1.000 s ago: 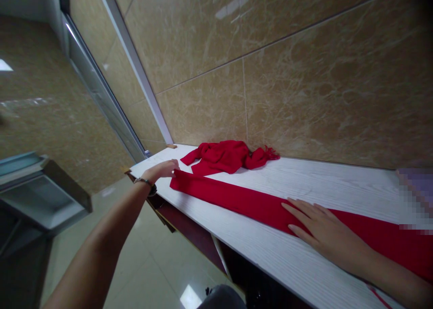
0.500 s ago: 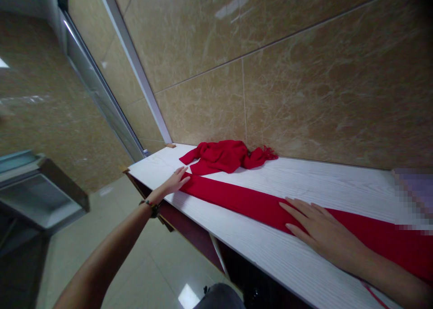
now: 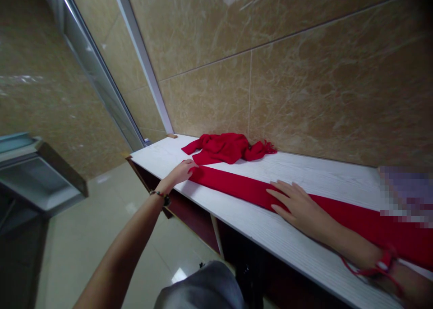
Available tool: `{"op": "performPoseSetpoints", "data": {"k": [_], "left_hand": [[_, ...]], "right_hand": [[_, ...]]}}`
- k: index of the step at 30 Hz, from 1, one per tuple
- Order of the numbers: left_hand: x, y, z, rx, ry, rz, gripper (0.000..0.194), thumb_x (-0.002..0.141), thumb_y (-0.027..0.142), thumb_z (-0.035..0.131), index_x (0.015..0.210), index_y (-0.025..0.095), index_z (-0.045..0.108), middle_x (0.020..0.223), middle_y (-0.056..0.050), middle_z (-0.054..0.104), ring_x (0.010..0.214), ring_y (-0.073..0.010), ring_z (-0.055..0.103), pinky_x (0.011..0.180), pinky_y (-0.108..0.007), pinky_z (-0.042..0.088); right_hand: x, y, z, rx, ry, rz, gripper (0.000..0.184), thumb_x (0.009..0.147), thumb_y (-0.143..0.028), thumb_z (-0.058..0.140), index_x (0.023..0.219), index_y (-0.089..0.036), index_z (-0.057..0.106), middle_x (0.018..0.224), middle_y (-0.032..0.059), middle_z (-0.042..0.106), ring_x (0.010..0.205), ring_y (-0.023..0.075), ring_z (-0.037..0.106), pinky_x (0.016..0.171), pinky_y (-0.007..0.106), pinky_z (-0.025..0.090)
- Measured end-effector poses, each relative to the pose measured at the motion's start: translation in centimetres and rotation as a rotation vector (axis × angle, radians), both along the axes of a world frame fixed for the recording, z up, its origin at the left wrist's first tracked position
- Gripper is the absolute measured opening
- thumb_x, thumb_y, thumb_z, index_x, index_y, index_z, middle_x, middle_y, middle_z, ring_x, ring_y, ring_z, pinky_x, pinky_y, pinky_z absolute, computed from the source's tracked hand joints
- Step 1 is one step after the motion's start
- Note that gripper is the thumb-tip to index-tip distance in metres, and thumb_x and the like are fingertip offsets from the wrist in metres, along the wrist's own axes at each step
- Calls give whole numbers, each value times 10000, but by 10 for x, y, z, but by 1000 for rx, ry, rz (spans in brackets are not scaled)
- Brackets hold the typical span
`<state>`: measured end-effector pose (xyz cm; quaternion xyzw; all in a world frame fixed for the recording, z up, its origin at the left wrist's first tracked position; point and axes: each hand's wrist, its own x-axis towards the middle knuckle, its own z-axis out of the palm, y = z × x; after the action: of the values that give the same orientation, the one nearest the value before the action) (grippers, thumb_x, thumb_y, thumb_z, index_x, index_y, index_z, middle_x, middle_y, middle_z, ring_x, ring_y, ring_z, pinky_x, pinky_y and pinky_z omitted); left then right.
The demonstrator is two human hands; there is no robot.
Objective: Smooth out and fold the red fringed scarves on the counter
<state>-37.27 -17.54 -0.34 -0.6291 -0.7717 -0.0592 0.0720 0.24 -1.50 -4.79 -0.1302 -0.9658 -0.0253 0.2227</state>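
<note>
- Across the white tabletop (image 3: pixel 338 176), seen in the head view, a long red cloth (image 3: pixel 233 183) was laid out flat as a narrow strip running from near the far end to the right edge of the view.
- The far end of the strip was touched by the left hand (image 3: pixel 183 171), whose fingers were bent over it; whether the fabric was pinched could not be told.
- Farther along, the strip was covered by the right hand (image 3: pixel 297 206), held palm down with its fingers extended and spread; nothing was grasped by it.
- A crumpled red scarf (image 3: pixel 225 149) with a fringe (image 3: pixel 269 147) was seen between the strip and the marbled wall (image 3: pixel 304 88).
- A beaded bracelet (image 3: pixel 162 195) was worn on the left wrist, and a red cord (image 3: pixel 382 266) on the right.
- Near the wall at the far end, a small brown block (image 3: pixel 172 136) was seen; a patch at the right was pixelated.
</note>
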Motion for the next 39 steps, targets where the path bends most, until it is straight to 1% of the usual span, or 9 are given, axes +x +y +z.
{"op": "performPoseSetpoints", "data": {"k": [3,6,8,11,19,24,30,34,39], "left_hand": [[21,1,-1,6,-22,3,442,670,-11,403,1001,187,618,1062,-44,601,1013,-162,520,938,-279,385],[33,-1,-9,14,-29,44,443,635,-37,413,968,157,631,1002,-60,635,940,-177,560,880,-285,428],[35,-3,-14,29,-27,68,435,640,-37,421,976,142,630,1008,-72,638,936,-183,566,870,-287,433],[33,-7,-13,35,-29,64,382,676,-8,447,965,150,639,1004,-65,648,929,-181,575,865,-284,431],[28,-15,-3,2,-62,-23,229,732,147,568,946,173,645,967,-35,661,893,-163,583,831,-263,428],[28,-13,-2,-2,-56,-8,180,754,135,546,893,159,658,920,-50,665,859,-166,583,828,-278,424],[28,-15,-7,29,-35,11,375,669,-17,459,958,154,627,982,-66,636,923,-172,557,849,-281,417],[31,-18,-7,42,-40,0,381,639,-4,482,966,143,612,984,-70,622,925,-174,549,839,-275,425],[48,-14,6,39,-79,-130,245,727,141,555,960,173,623,955,-38,636,896,-159,556,832,-262,420]], "right_hand": [[-36,-25,27,-91,-37,147,356,866,-278,377,1129,-134,569,1184,107,566,1110,207,494,972,366,368],[-79,-48,48,-161,-69,183,302,857,-239,418,1073,-124,594,1088,106,615,1013,199,552,889,313,425],[-101,-57,55,-169,-103,158,269,853,-217,428,1027,-126,612,1023,107,636,954,199,579,828,290,445],[-119,-60,56,-137,-197,117,226,834,-173,442,933,-123,639,922,109,653,857,200,608,742,266,456],[-125,-51,44,-92,-305,163,217,824,-106,428,873,-118,639,869,106,653,811,195,606,719,254,421],[-125,-49,47,-72,-316,143,235,822,-72,410,891,-121,629,877,102,649,801,194,604,687,255,409],[-121,-53,55,-25,-263,52,214,840,-125,416,853,-140,629,869,88,650,800,198,604,634,257,403],[-121,-54,57,-55,-241,25,207,848,-152,421,835,-151,628,860,73,650,788,179,600,640,246,396],[-124,-53,49,-51,-190,62,195,848,-158,437,835,-156,631,880,66,642,816,167,582,681,240,390]]}}
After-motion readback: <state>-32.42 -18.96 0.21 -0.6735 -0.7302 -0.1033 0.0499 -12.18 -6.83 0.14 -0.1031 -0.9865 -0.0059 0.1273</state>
